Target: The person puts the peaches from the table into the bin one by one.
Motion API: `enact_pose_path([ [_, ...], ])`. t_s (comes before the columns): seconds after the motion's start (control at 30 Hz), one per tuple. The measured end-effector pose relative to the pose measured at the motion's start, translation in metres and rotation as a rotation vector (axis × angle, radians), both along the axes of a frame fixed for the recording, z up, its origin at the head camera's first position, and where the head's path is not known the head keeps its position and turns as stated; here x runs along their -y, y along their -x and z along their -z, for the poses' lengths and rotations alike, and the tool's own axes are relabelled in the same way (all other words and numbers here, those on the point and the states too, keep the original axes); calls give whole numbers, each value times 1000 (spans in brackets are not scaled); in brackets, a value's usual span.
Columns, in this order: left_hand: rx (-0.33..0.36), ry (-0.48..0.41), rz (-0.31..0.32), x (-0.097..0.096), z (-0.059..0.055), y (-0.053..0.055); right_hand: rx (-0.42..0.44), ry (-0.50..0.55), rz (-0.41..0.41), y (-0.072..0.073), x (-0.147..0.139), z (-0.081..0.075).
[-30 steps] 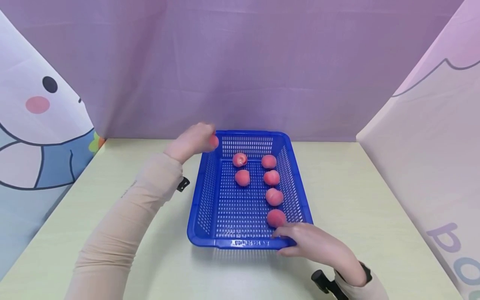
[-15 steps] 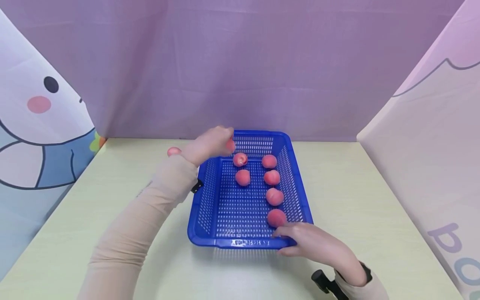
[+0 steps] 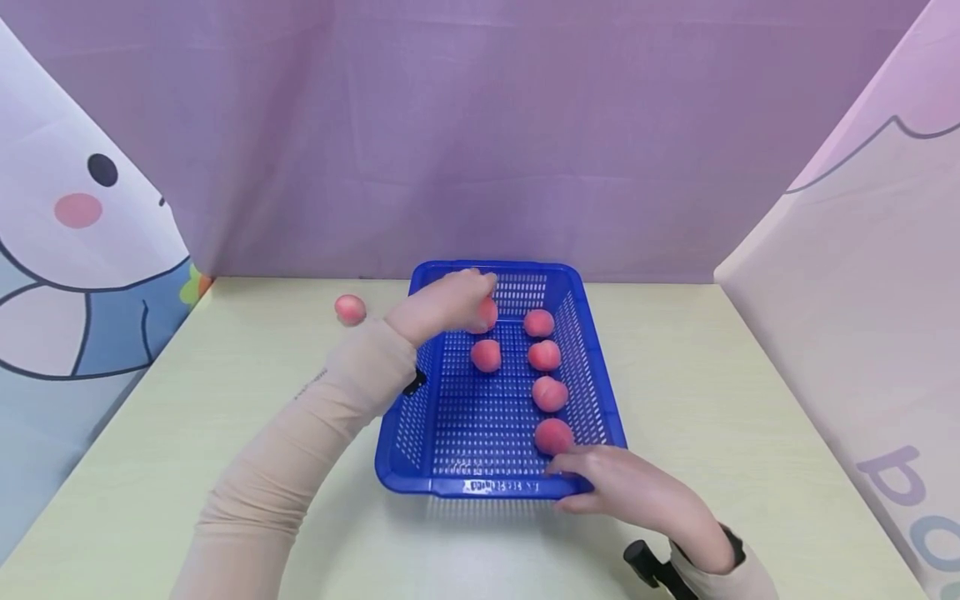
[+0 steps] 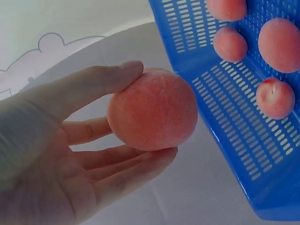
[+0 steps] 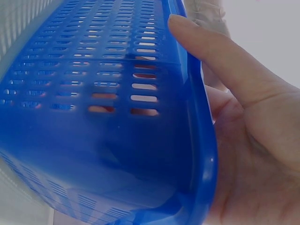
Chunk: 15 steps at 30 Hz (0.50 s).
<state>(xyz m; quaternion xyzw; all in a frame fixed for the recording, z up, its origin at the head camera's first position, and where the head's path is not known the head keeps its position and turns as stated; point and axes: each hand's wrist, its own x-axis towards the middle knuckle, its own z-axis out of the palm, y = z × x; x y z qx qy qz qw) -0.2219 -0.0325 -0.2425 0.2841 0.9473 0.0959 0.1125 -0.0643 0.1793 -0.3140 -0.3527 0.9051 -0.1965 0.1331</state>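
Observation:
My left hand (image 3: 448, 307) is over the far left part of a blue plastic basket (image 3: 384, 458). In the left wrist view, its thumb and fingers hold a round pink-red peach (image 4: 154, 112) from both sides. Another peach (image 3: 486, 356) lies in the basket just nearer to me than that hand. Along the basket's right side runs a line of several peaches (image 3: 550, 393). At the near right corner my right hand (image 3: 626, 487) grips the basket rim (image 5: 208, 154), thumb on the outer side, fingers reaching inside beside the nearest peach.
One loose peach (image 3: 350, 309) rests on the pale table (image 3: 315, 533), left of the basket near the back edge. A purple cloth backdrop (image 3: 480, 150) stands right behind the basket, with printed panels (image 3: 82, 275) at both sides.
The left hand has moved right with its peach, from the basket's far left corner to over its inside. The loose peach on the table has come into view. The right hand stays put.

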Motion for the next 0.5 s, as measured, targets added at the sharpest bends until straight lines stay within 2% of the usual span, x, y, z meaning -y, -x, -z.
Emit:
enact_pose_path([
  [0.23,32,-20,68,-5,7,-4,-1,-5,-1,0,0,0],
  [0.5,95,-45,85,-13,16,-8,7,-3,1,1,-1,0],
])
